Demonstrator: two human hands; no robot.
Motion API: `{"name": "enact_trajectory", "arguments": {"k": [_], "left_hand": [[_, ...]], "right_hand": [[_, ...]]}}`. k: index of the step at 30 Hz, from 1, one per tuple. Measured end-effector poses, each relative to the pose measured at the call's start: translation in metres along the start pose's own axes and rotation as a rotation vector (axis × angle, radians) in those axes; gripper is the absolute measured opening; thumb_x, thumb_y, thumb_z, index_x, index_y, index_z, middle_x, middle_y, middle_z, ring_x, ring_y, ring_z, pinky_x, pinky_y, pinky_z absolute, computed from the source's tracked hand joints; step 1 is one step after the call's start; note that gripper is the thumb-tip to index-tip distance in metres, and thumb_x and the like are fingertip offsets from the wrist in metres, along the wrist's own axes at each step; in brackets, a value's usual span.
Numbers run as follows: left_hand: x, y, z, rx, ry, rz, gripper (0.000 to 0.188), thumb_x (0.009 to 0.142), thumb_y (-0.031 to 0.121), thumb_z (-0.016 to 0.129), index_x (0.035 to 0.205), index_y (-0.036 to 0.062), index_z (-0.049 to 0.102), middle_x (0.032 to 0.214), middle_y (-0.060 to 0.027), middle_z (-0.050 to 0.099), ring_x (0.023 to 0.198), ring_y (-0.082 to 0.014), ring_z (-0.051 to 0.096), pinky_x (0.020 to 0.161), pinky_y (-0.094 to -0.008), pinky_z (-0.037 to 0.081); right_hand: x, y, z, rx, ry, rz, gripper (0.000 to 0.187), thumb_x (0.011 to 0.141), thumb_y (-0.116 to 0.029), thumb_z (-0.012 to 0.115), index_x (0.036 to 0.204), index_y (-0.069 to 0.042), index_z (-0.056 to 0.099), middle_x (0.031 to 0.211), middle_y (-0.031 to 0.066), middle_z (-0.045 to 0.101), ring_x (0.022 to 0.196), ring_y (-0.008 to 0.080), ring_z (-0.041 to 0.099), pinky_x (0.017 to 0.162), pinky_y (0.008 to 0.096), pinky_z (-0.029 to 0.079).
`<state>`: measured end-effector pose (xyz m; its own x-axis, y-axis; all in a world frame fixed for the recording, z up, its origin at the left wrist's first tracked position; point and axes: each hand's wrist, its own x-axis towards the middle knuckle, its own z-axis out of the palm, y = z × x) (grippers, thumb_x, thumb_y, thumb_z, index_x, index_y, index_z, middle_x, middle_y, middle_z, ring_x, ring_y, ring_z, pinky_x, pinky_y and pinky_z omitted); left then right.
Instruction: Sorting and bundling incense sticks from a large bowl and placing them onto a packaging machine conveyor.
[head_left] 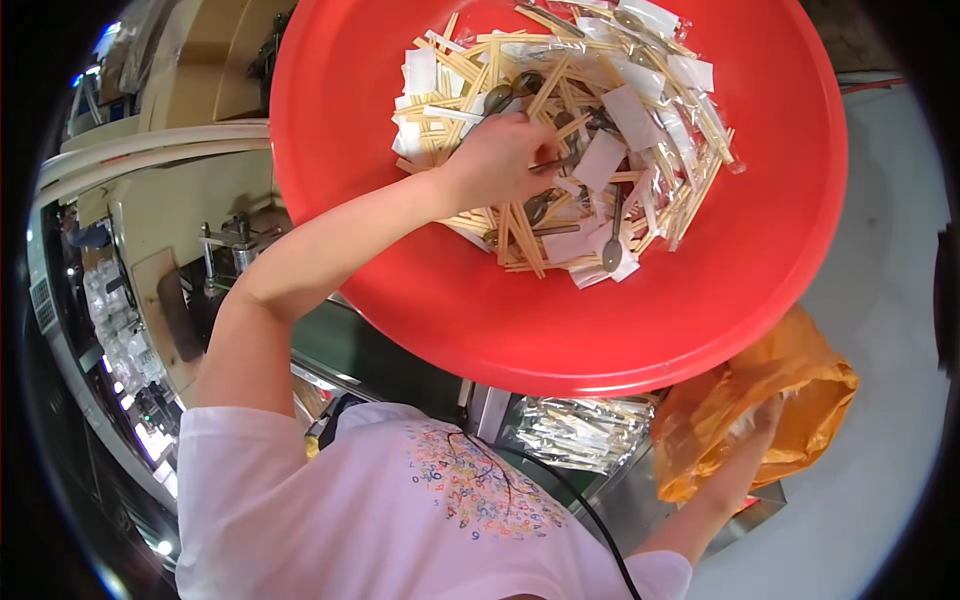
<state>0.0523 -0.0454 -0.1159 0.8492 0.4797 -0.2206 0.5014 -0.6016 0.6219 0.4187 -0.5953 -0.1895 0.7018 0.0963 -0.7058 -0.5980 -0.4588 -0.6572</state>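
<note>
- The left hand [505, 155] is resting at the middle of a heap in a big red basin [600, 325]; its fingers are curling inward, narrow, among the pieces, and I cannot tell whether they are holding one.
- Wooden chopsticks [522, 238], dark spoons [612, 255] and white paper packets [600, 161] are lying crisscrossed in that basin, all around this hand.
- Clear wrappers [690, 150] are shining along the heap's right side.
- The right hand [763, 432] is sitting inside the mouth of an orange bag [690, 445], just below the basin's lower right edge; the fingertips are hiding in there, so I cannot tell how wide the grip is.
- Something whitish is showing beside those fingers, too unclear to name.
- More wrapped sets [585, 435] are lying below the basin, left of the bag.
- The person is wearing a pale printed shirt [420, 510], and a black cable [592, 515] is running across it.
</note>
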Motion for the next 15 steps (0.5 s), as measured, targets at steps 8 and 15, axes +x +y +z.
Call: {"name": "enact_trajectory", "arguments": {"k": [8,15], "left_hand": [[0.015,-0.037,-0.061,-1.009,0.190,-0.266,0.023,0.080,0.014,0.060,0.097,-0.0002,0.053,0.075,-0.0015,0.060,0.077,-0.0121,0.062,0.061,-0.0227,0.048],[0.010,-0.078,-0.054,0.024,0.078,-0.343,0.032,0.074,0.026,0.059,0.094,0.0017,0.055,0.088,-0.0156,0.062,0.083,-0.0293,0.061,0.073,-0.0375,0.048]], "right_hand": [[-0.041,-0.108,-0.087,0.270,0.322,0.064,0.054,0.081,-0.043,0.058,0.124,-0.013,0.047,0.118,0.0035,0.050,0.113,0.0192,0.043,0.091,0.0369,0.039],[-0.150,-0.188,0.174,-0.616,0.442,-0.802,0.032,0.088,-0.018,0.052,0.115,0.000,0.054,0.108,0.0107,0.060,0.093,0.0211,0.059,0.084,0.0308,0.046]]}}
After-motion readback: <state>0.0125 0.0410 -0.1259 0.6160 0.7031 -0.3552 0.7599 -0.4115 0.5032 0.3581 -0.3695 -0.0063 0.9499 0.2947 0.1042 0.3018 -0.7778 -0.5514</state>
